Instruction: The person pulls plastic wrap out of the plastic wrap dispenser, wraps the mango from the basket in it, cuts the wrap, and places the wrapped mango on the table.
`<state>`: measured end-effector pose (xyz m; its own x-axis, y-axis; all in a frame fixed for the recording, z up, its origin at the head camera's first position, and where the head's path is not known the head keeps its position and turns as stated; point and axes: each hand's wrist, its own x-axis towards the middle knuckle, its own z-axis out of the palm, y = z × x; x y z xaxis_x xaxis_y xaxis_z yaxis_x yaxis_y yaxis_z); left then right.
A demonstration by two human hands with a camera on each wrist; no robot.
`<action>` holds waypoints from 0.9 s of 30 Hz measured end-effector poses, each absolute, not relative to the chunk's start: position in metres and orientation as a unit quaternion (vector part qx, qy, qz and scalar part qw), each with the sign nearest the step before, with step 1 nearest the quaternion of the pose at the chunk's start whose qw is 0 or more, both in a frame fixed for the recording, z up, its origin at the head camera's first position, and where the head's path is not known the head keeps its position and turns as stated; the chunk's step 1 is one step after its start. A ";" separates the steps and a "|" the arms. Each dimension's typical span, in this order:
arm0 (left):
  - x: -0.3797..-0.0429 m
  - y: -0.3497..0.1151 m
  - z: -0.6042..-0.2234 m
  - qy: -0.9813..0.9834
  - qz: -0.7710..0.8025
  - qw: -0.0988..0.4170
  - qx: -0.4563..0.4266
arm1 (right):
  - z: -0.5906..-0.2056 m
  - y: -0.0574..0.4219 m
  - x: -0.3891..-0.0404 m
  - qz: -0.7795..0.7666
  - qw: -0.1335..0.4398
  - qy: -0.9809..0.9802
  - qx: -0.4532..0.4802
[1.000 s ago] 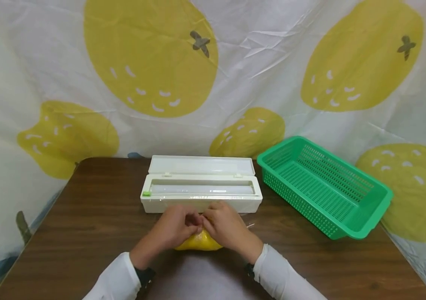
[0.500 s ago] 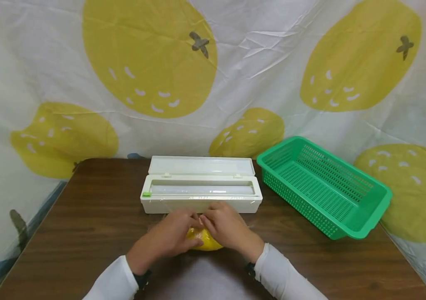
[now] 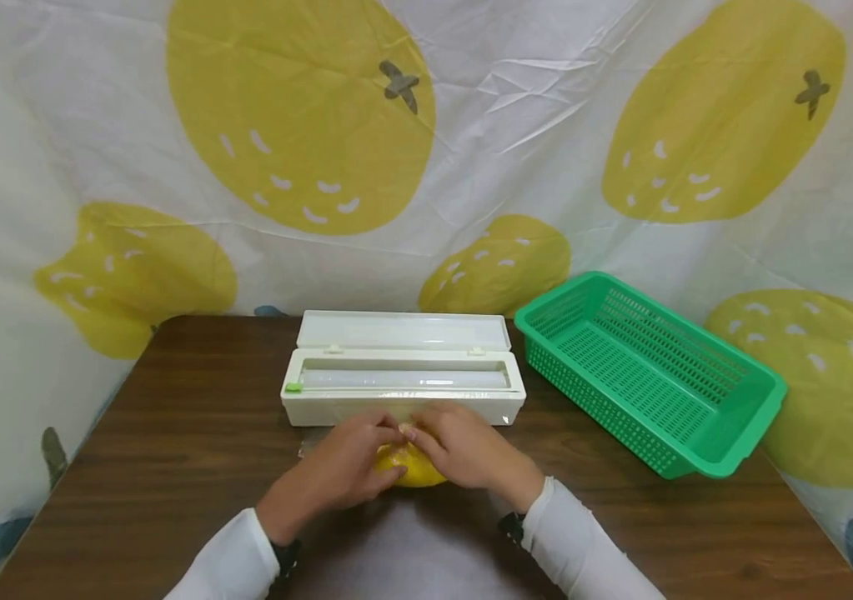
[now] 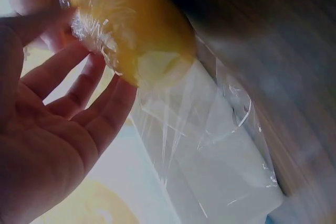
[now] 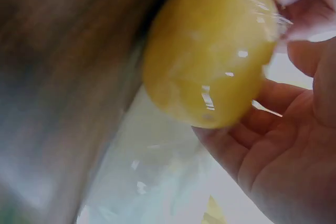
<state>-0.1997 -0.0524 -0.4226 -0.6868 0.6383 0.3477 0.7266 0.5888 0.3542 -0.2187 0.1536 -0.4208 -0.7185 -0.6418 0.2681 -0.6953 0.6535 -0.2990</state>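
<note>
A rounded yellow fruit (image 3: pixel 416 467) sits in clear plastic wrap at the table's middle, in front of a white wrap dispenser (image 3: pixel 403 408). My left hand (image 3: pixel 343 458) holds its left side, thumb in front. In the left wrist view, its fingers (image 4: pixel 105 103) reach the fruit beside crinkled, gathered film (image 4: pixel 97 38). From the other side my right hand (image 3: pixel 471 450) holds the fruit, with fingers under and behind it in the right wrist view. A sheet of plastic wrap (image 4: pixel 178 114) stretches from the fruit over the dispenser's front. The fruit's far side is mostly hidden by my hands.
The dispenser's lid (image 3: pixel 403 331) stands open at the back, with the film roll (image 3: pixel 403 379) inside and a green slider (image 3: pixel 293 387) at its left end. A green perforated basket (image 3: pixel 651 375) stands at the right. Behind the brown table (image 3: pixel 193 417) hangs a lemon-print cloth (image 3: pixel 501 150).
The left thumb has come down in front of the fruit. My right hand has shifted slightly right and its thumb has spread. The fruit sits slightly farther from me. Dispenser and basket have stayed put.
</note>
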 end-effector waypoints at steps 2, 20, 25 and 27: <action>-0.200 -0.052 -0.424 -0.890 -0.225 0.090 -0.386 | -0.416 0.157 -0.217 0.195 0.056 -0.910 0.362; -0.213 -0.058 -0.431 -0.886 -0.211 0.103 -0.399 | -0.395 0.150 -0.184 0.033 0.097 -0.927 0.361; -0.216 -0.060 -0.428 -0.890 -0.222 0.078 -0.390 | -0.399 0.146 -0.184 -0.019 0.111 -0.933 0.341; -0.219 -0.061 -0.427 -0.890 -0.229 0.075 -0.387 | -0.401 0.144 -0.184 -0.033 0.121 -0.933 0.337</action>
